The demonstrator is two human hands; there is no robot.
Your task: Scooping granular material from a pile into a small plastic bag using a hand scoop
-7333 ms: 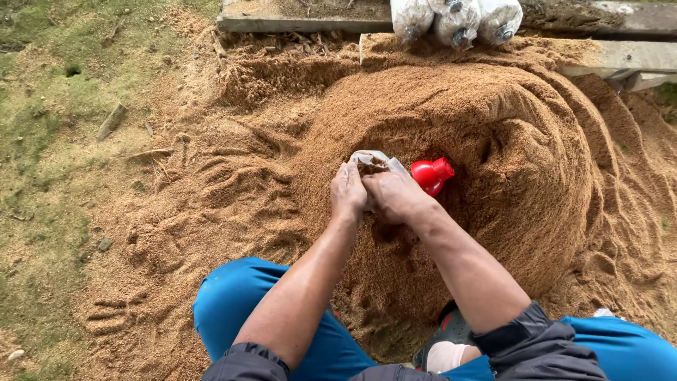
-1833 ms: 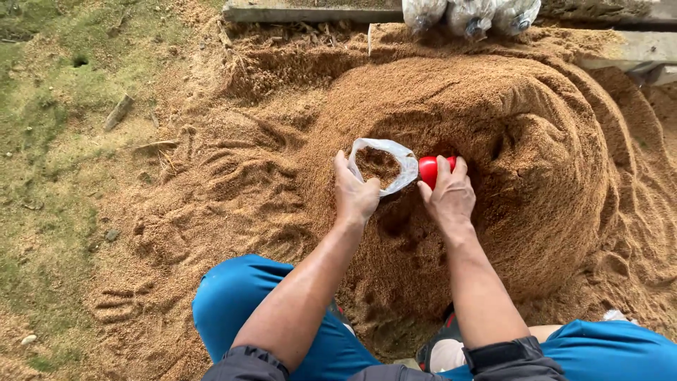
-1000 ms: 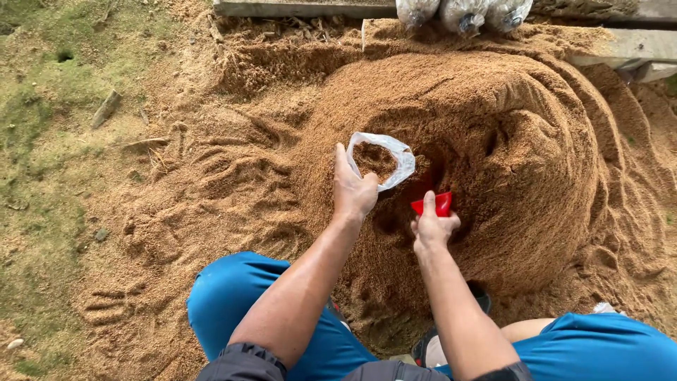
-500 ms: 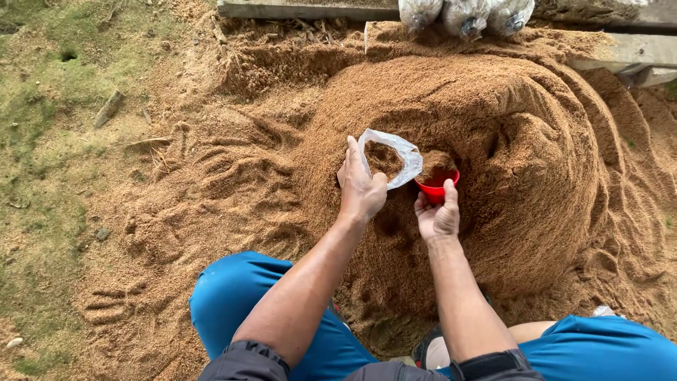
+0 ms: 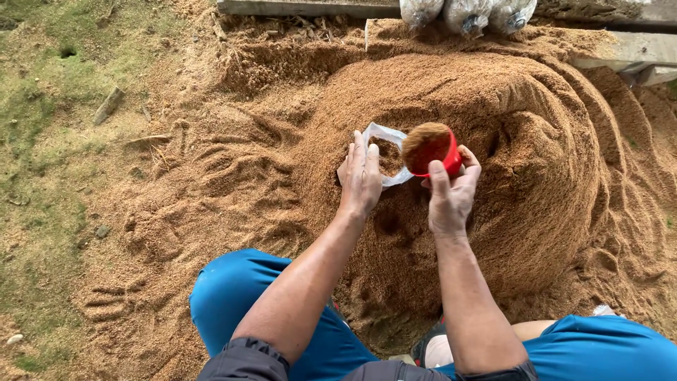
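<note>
While the clear bag (image 5: 386, 152) is held open by the left hand (image 5: 361, 176) against the sawdust mound (image 5: 522, 162), a red cup (image 5: 431, 149) heaped with sawdust is gripped by the right hand (image 5: 450, 197) and tilted at the bag's mouth. Some sawdust is already seen inside the bag. Three filled bags (image 5: 465, 13) are lined up beyond the mound.

Both bare forearms reach forward, left hand (image 5: 360, 180) fingers extended, right hand (image 5: 451, 197) curled in a grip.
</note>
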